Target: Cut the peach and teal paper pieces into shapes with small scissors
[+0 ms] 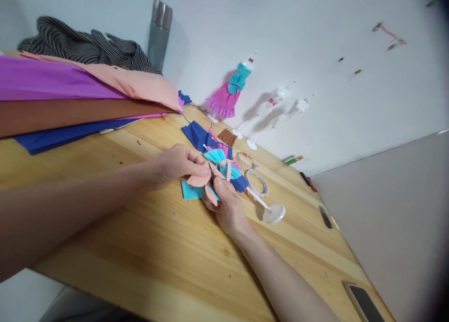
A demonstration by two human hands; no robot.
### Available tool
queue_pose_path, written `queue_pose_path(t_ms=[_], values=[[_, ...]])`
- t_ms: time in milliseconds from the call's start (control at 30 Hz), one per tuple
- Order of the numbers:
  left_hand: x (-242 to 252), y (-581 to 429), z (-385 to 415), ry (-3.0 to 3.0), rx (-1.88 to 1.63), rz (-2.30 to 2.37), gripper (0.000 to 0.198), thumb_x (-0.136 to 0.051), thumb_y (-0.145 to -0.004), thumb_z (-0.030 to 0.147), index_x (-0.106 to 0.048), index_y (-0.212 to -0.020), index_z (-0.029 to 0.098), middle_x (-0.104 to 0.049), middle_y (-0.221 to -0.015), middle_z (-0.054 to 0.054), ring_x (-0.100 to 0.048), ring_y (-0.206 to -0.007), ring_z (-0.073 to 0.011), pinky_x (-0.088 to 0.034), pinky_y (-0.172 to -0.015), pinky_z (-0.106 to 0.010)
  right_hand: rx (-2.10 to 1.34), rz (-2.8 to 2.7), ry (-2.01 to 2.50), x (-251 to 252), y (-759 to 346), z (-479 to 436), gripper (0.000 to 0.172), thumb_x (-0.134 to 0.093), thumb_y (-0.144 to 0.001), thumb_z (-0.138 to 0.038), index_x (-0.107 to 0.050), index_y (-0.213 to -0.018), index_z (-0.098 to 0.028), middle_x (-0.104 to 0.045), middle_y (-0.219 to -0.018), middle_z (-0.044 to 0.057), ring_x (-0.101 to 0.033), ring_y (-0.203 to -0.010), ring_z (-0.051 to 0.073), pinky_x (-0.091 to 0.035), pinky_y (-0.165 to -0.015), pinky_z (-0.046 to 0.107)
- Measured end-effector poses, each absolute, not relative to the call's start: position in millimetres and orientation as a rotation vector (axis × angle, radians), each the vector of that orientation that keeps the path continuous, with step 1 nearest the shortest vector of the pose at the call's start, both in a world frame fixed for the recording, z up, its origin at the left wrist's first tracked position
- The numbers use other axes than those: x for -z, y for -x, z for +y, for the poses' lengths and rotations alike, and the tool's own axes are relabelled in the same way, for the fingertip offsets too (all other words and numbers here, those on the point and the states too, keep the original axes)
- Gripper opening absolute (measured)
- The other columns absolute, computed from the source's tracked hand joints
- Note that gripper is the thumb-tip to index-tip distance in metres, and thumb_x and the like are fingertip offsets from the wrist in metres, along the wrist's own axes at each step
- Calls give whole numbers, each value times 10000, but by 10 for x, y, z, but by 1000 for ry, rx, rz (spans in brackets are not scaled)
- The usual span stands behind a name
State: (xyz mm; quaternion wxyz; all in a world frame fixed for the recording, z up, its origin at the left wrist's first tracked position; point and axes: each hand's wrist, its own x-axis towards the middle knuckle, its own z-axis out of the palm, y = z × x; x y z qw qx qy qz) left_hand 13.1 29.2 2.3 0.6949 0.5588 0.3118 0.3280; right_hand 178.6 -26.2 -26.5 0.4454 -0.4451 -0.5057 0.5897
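Note:
My left hand (pixel 187 165) pinches a peach crepe-paper piece (pixel 197 179) shaped like petals, above the middle of the wooden table (pixel 168 261). Close against it, my right hand (pixel 228 202) has its fingers closed around the same peach paper, thumb on top. A small dark sliver shows between the two hands; I cannot make out what it is. Under the hands lies a turquoise paper piece (pixel 191 191). Just beyond them a small dress form dressed in blue and turquoise paper (pixel 240 183) lies on its side, its white round base (pixel 275 214) toward the right.
Purple, peach, brown and blue paper sheets (pixel 77 113) lie at left, before a striped cloth (pixel 84 48) and a flask (pixel 160 34). A dressed form (pixel 229 95) and bare white forms (pixel 280 95) stand along the wall. Tape rolls (pixel 257 182), a cutter (pixel 325 217) and a phone (pixel 363 301) lie right.

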Motion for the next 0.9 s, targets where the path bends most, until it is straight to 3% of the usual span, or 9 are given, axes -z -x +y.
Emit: queue_pose_path(t_ms=[900], values=[[-32, -119, 293, -1258, -731, 712, 148, -679, -665, 220, -631, -563, 123, -577, -512, 9, -489, -500, -80, -366, -518, -200, -1451, -1203, 1148, 225, -1774, -272, 502, -646, -744, -630, -409, -599, -212, -306, -499, -76, -191, -430, 75, -125, -421, 247]])
